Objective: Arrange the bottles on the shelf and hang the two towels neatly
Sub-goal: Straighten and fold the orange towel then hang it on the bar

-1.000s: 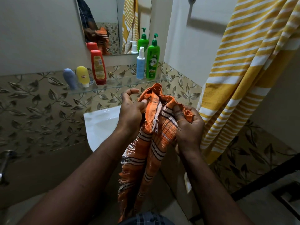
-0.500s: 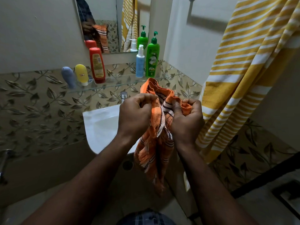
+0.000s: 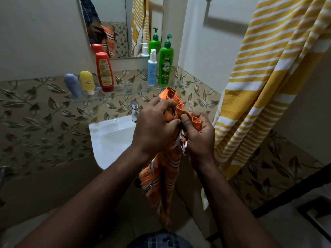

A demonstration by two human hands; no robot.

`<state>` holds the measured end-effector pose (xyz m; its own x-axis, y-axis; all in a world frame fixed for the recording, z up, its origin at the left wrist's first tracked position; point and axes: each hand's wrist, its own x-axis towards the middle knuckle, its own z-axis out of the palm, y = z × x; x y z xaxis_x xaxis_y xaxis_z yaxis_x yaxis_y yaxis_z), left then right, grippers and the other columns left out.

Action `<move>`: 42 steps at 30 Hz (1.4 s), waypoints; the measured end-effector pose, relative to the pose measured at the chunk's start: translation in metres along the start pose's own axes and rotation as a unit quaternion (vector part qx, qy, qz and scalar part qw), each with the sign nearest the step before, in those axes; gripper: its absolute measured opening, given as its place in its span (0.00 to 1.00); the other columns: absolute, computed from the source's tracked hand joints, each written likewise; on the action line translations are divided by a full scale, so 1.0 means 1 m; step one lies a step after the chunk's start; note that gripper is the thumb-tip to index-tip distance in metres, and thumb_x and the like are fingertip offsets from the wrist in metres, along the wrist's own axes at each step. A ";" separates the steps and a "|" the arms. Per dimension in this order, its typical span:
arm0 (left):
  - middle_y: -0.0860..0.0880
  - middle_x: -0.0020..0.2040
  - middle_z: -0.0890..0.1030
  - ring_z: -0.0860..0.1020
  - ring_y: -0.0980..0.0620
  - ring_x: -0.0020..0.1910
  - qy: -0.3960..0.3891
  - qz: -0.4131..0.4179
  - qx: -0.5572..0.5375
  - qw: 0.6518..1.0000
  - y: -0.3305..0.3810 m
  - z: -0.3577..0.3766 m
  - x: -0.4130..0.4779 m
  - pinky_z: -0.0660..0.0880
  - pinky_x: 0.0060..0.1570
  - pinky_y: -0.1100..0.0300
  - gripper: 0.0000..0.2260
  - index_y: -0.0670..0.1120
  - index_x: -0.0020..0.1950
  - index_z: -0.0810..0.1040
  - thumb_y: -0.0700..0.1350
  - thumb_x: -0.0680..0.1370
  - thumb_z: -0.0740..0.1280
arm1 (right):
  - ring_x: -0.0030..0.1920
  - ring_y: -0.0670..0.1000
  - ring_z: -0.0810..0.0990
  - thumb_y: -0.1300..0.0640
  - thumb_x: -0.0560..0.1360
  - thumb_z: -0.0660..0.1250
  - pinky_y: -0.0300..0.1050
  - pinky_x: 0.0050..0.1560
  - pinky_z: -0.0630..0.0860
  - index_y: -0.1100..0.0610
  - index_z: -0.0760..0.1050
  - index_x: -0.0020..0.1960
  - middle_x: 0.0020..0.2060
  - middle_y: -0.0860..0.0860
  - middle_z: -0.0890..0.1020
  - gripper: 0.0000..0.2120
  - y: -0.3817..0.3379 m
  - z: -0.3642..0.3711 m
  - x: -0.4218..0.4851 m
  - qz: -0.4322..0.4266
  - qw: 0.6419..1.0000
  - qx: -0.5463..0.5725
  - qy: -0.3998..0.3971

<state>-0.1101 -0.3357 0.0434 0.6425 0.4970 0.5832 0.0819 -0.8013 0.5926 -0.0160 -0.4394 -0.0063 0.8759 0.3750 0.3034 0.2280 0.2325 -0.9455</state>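
Both hands are gripping the orange towel (image 3: 161, 178) above the sink (image 3: 111, 138). The left hand (image 3: 154, 127) is curling its fingers (image 3: 165, 104) round the bunched top edge, and the right hand (image 3: 198, 138) is pinching the hem just beside it, while the rest is hanging between the forearms. Five bottles are standing on the glass shelf (image 3: 125, 92): grey-blue tube (image 3: 72, 85), yellow tube (image 3: 87, 82), red bottle (image 3: 104, 71), white pump bottle (image 3: 152, 68) and green pump bottle (image 3: 166, 63). At the right, a yellow striped towel (image 3: 265, 83) is hanging.

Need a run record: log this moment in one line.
left hand, right hand: grip orange towel; yellow striped towel: hanging; bottles: on glass shelf
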 end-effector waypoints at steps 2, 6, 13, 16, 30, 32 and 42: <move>0.52 0.57 0.81 0.79 0.55 0.55 0.025 -0.063 -0.036 0.997 0.003 0.000 0.004 0.71 0.52 0.75 0.19 0.47 0.64 0.84 0.43 0.73 0.79 | 0.42 0.51 0.85 0.58 0.82 0.69 0.54 0.45 0.83 0.56 0.81 0.57 0.42 0.52 0.86 0.05 -0.001 0.000 -0.006 0.039 0.995 0.071 -0.055; 0.52 0.53 0.83 0.83 0.54 0.48 0.017 -0.153 -0.107 0.982 0.005 0.002 0.008 0.84 0.48 0.54 0.18 0.48 0.61 0.85 0.42 0.72 0.80 | 0.54 0.61 0.86 0.59 0.82 0.65 0.60 0.58 0.83 0.60 0.81 0.62 0.54 0.62 0.86 0.12 -0.003 0.000 -0.012 0.069 0.987 0.125 -0.074; 0.44 0.47 0.87 0.88 0.49 0.41 0.015 -0.286 -0.289 0.914 0.010 0.000 0.013 0.86 0.46 0.48 0.18 0.44 0.63 0.82 0.35 0.74 0.77 | 0.53 0.58 0.87 0.51 0.78 0.69 0.66 0.57 0.82 0.51 0.81 0.56 0.50 0.55 0.87 0.08 0.001 0.004 -0.010 0.011 1.000 -0.007 0.008; 0.43 0.50 0.87 0.88 0.47 0.44 0.029 -0.303 -0.310 0.901 0.007 0.004 0.015 0.86 0.48 0.46 0.19 0.43 0.63 0.81 0.37 0.74 0.78 | 0.53 0.57 0.87 0.42 0.77 0.69 0.67 0.56 0.82 0.53 0.81 0.58 0.50 0.53 0.87 0.17 -0.003 0.003 -0.014 -0.002 0.999 -0.039 -0.025; 0.42 0.52 0.86 0.88 0.47 0.47 0.008 -0.311 -0.354 0.882 0.007 0.005 0.019 0.85 0.51 0.49 0.10 0.42 0.57 0.82 0.35 0.77 0.74 | 0.55 0.40 0.85 0.57 0.79 0.70 0.41 0.56 0.83 0.56 0.80 0.70 0.56 0.46 0.87 0.19 -0.011 0.005 -0.017 -0.099 0.976 -0.193 0.017; 0.42 0.50 0.86 0.88 0.48 0.44 0.005 -0.308 -0.354 0.883 0.007 0.006 0.019 0.86 0.49 0.50 0.10 0.41 0.57 0.82 0.36 0.77 0.75 | 0.49 0.37 0.84 0.56 0.78 0.66 0.35 0.49 0.81 0.55 0.82 0.66 0.49 0.42 0.86 0.18 -0.011 0.004 -0.016 -0.081 0.977 -0.196 0.028; 0.54 0.43 0.86 0.85 0.54 0.43 -0.013 -0.179 -0.095 0.979 -0.022 0.011 0.003 0.85 0.47 0.49 0.09 0.54 0.45 0.85 0.39 0.73 0.74 | 0.45 0.53 0.87 0.48 0.78 0.71 0.58 0.51 0.85 0.54 0.84 0.46 0.41 0.49 0.88 0.10 0.004 -0.023 0.016 0.076 0.980 -0.116 0.140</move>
<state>-0.1020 -0.3198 0.0260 0.6187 0.7233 0.3066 0.1631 -0.5000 0.8505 0.0087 -0.4534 -0.0079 0.9823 0.1214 0.1425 0.1471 -0.0290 -0.9887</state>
